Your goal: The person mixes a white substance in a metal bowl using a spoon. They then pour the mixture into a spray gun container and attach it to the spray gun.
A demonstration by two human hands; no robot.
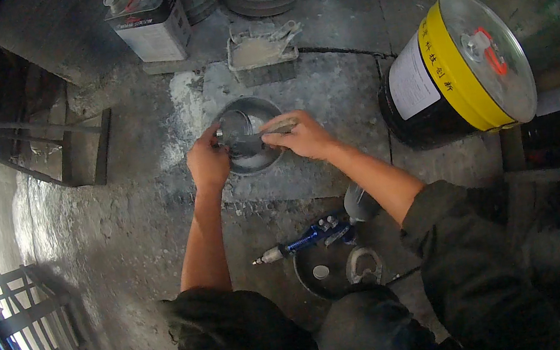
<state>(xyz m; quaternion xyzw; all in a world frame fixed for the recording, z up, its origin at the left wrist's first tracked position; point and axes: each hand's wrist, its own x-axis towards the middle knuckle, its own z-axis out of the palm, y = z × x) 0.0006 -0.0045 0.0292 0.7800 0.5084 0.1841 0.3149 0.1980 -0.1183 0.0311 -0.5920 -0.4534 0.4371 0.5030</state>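
A round metal bowl (269, 109) rests on a grey slab in front of me. My left hand (209, 162) is closed on the rim of a smaller metal cup (236, 121), tipped inside the bowl. From the right, my right hand (303, 139) grips a flat tool with a pale handle (282, 127). The tool's dark flat end (246, 144) lies against or just over the cup's near side; whether it is a brush or a scraper I cannot tell.
Beyond the bowl stands a rectangular tin (263, 61) with pasty grey residue, behind it a rectangular can (153, 31). A yellow-and-black drum (457, 76) is at right, a metal stand (77, 151) at left. Nearer me lie a blue spray gun (311, 235) and a dark round pan (306, 280).
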